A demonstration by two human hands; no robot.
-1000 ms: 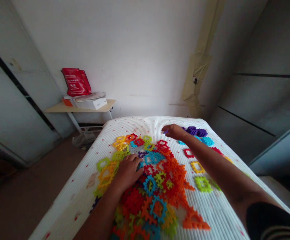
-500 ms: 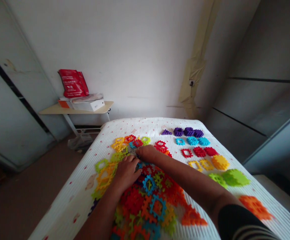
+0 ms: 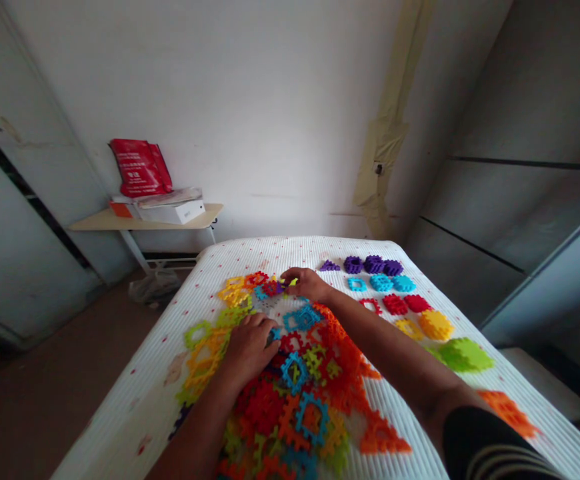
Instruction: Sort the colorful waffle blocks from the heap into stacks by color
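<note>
A loose heap of toothed plastic interlocking tiles in many colours spreads over the white ribbed bedspread (image 3: 140, 380). My left hand (image 3: 250, 343) rests palm down on the heap's left middle, its fingers laid out and the thumb apart. Close to it lie yellow tiles (image 3: 204, 357) and a blue frame tile (image 3: 295, 373). At the heap's far end, my right hand (image 3: 307, 285) has its fingers curled, with a small purple tile (image 3: 281, 286) showing at the fingertips. Blue tiles (image 3: 301, 318) lie just below that hand.
Sorted stacks stand on the right: purple (image 3: 374, 264), blue (image 3: 381, 283), red (image 3: 395, 305), yellow (image 3: 436, 325), green (image 3: 465, 355) and orange (image 3: 509, 410). A side table (image 3: 95, 220) with a red bag (image 3: 140, 167) is beyond the bed. A grey cabinet (image 3: 530, 213) borders the right.
My right hand has moved away from my left, farther back and slightly right, uncovering blue tiles and a patch of bedspread. My left hand stays in nearly the same place.
</note>
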